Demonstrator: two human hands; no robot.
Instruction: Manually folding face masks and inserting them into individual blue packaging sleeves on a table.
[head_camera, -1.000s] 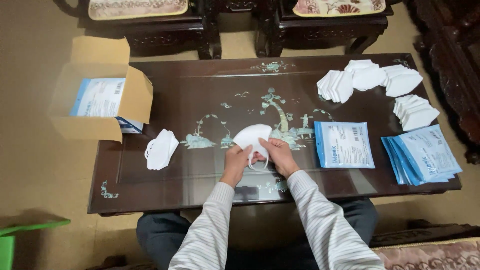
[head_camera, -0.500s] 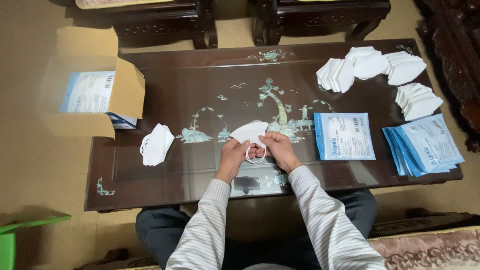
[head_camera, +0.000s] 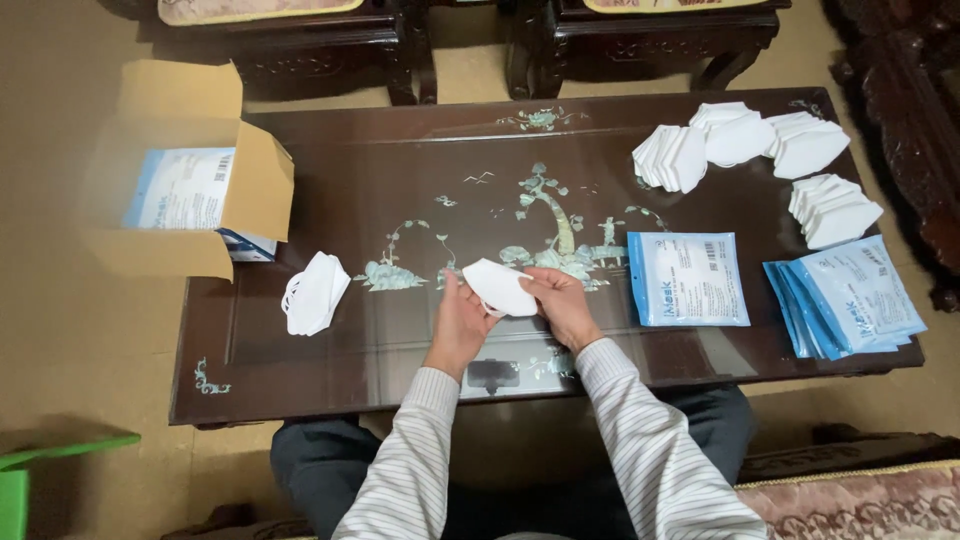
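Both hands hold one folded white face mask (head_camera: 497, 285) just above the dark lacquered table (head_camera: 400, 190), near its front middle. My left hand (head_camera: 460, 318) grips the mask's left end and my right hand (head_camera: 562, 305) grips its right side. A single blue-and-white mask pouch (head_camera: 687, 278) lies flat to the right of my right hand. Another white mask (head_camera: 314, 292) rests on the table to the left of my left hand.
An open cardboard box (head_camera: 190, 170) with blue-and-white pouches inside sits at the table's left end. Several stacks of white masks (head_camera: 745, 145) lie at the far right, and a fan of pouches (head_camera: 850, 298) at the near right. Dark wooden chairs (head_camera: 300, 45) stand behind.
The mask has turned a little in my hands, and my left hand has slid toward its left end. The camera has shifted slightly.
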